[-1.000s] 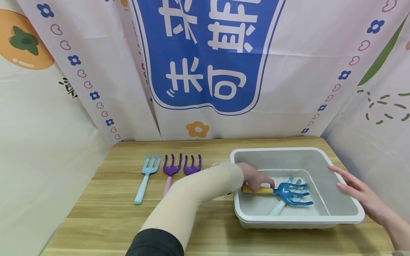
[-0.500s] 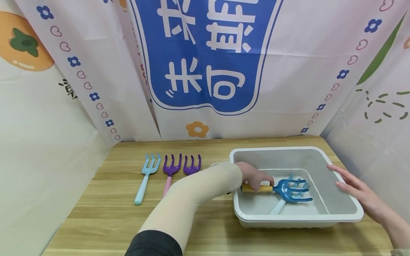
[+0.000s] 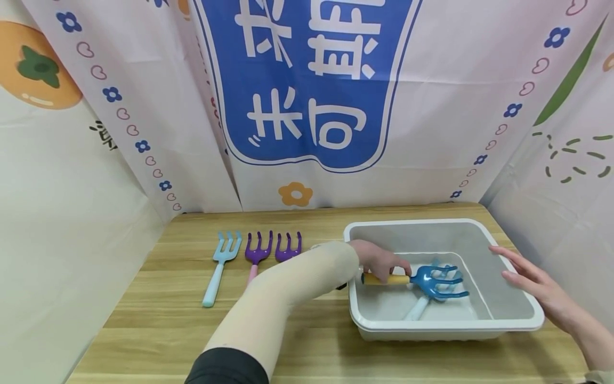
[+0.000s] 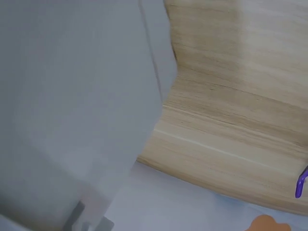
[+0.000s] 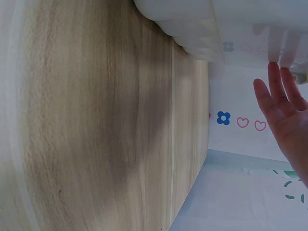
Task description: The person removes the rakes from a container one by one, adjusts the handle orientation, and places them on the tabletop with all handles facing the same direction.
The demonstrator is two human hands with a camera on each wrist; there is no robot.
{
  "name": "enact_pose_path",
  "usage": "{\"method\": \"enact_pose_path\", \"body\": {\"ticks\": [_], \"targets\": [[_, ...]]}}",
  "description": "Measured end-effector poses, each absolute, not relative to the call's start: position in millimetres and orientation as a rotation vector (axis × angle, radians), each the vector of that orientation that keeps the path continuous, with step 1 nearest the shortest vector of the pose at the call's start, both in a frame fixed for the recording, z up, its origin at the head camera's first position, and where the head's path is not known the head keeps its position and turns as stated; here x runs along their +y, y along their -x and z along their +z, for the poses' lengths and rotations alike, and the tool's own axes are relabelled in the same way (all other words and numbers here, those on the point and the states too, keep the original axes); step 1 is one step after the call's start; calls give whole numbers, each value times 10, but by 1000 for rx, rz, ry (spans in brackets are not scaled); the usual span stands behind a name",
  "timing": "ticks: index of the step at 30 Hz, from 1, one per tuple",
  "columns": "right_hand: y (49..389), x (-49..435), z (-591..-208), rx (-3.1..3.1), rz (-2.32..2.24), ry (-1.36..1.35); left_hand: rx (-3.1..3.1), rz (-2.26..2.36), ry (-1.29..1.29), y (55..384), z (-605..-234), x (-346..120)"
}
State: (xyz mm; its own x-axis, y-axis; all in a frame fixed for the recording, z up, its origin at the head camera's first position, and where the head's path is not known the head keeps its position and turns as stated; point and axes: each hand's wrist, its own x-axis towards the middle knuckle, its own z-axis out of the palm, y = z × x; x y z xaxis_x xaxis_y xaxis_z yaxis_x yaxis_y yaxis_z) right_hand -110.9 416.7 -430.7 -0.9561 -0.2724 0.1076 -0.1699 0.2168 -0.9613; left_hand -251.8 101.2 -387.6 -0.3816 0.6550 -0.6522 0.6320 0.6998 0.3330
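In the head view, my left hand point(image 3: 379, 261) reaches over the near-left side of a white plastic bin point(image 3: 451, 324) and grips the yellow handle of a blue garden hand fork point(image 3: 429, 281). Its tines point right, inside the bin, above a light-blue hand fork point(image 3: 417, 309) that it partly covers. My right hand point(image 3: 539, 285) lies along the bin's right side, fingers straight and touching its rim. From below, the right wrist view has that hand point(image 5: 286, 108) with fingertips against the bin's outer wall point(image 5: 192, 21).
Left of the bin on the wooden table point(image 3: 158, 320) lie a light-blue hand fork point(image 3: 220, 269), a purple fork with pink handle point(image 3: 257, 253) and another purple fork point(image 3: 288, 250), partly hidden by my left sleeve point(image 3: 288, 293). A printed cloth point(image 3: 441, 133) hangs behind.
The blue fork's head has shifted slightly upward in the head view, and my left forearm a little left. My right hand stays on the bin's side.
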Motion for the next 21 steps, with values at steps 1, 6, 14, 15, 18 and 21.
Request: {"method": "enact_pose_path", "body": {"ticks": [1, 6, 14, 15, 18, 21], "targets": [[1111, 4165, -4306, 2384, -1866, 434, 2096, 59, -989, 2521, -3866, 1005], [1111, 4160, -4304, 2395, -1858, 434, 2061, 160, -1051, 2533, -3816, 966], [1106, 4168, -4297, 2467, -1779, 370, 2062, 286, -1076, 2517, -3655, 903], [1105, 4170, -4297, 2485, -1759, 358, 2057, 305, -1084, 2520, -3640, 895], [1105, 4173, -4298, 2505, -1733, 340, 2038, 369, -1113, 2530, -3578, 861], [1109, 4173, -4298, 2511, -1719, 323, 2022, 443, -1130, 2536, -3502, 809]]}}
